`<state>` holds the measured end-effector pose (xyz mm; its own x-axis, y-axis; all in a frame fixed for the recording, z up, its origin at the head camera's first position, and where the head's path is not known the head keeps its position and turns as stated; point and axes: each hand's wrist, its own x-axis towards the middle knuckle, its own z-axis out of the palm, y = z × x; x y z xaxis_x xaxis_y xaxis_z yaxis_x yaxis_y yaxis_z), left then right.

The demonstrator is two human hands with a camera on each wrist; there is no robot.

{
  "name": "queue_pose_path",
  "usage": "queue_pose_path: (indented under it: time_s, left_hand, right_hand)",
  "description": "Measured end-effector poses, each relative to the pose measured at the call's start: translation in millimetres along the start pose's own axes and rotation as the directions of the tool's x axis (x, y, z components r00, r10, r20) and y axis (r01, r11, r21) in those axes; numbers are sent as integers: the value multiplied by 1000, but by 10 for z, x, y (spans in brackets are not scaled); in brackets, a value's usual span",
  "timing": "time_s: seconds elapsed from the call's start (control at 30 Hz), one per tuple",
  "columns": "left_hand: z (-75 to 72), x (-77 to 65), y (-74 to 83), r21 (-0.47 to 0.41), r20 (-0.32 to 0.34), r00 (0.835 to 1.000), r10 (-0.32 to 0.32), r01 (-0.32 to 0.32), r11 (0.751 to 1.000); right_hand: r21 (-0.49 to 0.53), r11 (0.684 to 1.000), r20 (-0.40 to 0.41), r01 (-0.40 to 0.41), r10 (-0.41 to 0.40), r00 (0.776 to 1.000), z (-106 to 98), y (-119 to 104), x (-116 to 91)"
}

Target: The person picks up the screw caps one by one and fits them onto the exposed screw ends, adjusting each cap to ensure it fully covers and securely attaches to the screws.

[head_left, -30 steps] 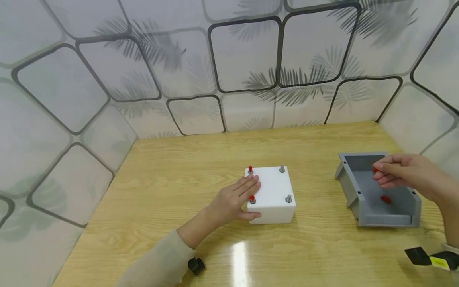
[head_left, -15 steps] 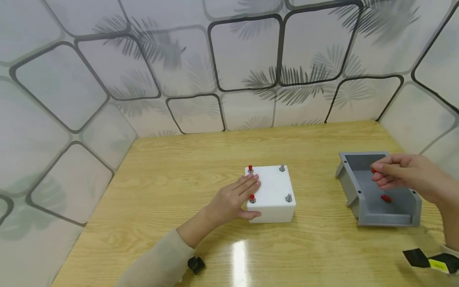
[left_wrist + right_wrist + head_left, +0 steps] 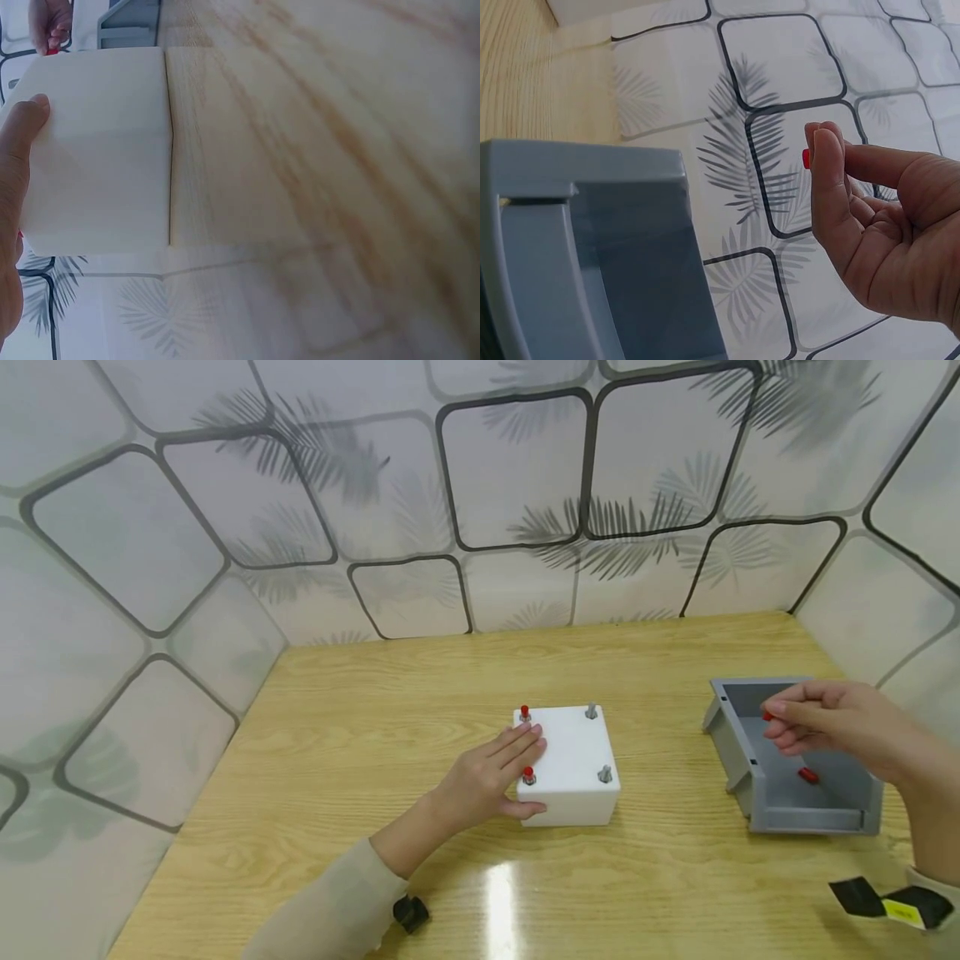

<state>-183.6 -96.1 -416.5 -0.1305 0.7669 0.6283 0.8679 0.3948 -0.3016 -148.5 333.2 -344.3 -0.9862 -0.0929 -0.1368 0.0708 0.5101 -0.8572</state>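
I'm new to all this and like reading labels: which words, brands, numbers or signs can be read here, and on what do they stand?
None can be read for certain.
Yellow label on the black wrist device at the person's right: faint dark marks, too small and blurred to read.
White box and gray bin: no lettering visible.
Wall: leaves and outlines only, no writing.

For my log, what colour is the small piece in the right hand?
Red; the piece shows best in the right wrist view.
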Motion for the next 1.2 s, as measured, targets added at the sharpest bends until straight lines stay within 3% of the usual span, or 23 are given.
queue_pose_path:
  time_s: [0.7, 1.2]
  left_hand:
    - [-10, 17, 13, 12, 9, 1000, -1, 1, 1000]
    - [-14, 11, 19, 8, 12, 1000, -8, 8, 1000]
  right_hand:
    - [50, 997, 58, 55, -58, 997, 119, -159, 31]
    - [17, 998, 53, 64, -65, 997, 158, -262, 12]
